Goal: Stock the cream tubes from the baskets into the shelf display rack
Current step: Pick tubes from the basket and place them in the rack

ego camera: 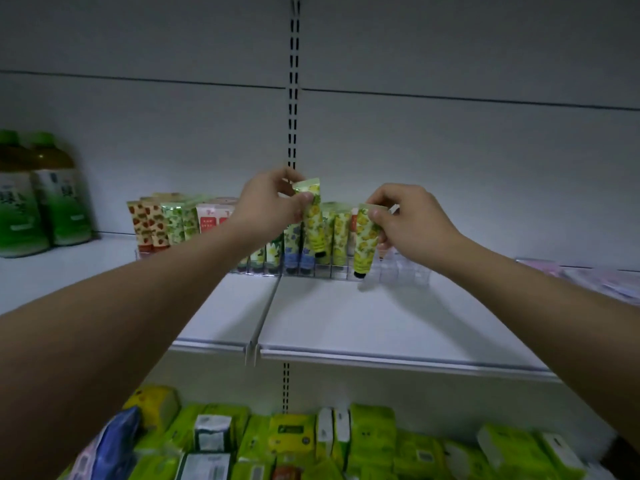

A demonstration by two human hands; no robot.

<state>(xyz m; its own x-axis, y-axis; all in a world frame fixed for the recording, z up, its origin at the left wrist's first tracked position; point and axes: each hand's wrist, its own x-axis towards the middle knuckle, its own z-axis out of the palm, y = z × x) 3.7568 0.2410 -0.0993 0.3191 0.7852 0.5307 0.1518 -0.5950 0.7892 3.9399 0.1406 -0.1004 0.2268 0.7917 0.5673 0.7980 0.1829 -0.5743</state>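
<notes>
My left hand (268, 206) and right hand (405, 223) each pinch a yellow tube (313, 220) (363, 242) above the rack (398, 273), mostly filled leftward, its right slots still apparently empty.

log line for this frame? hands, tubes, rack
left hand: pinches yellow tube | right hand: pinches second yellow tube | both: above clear rack | rack: right slots unfilled

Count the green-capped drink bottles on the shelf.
2. Both green-capped bottles stand side by side at the far left of the shelf: one at the picture's edge, the other just right of it. More may lie out of frame.
</notes>
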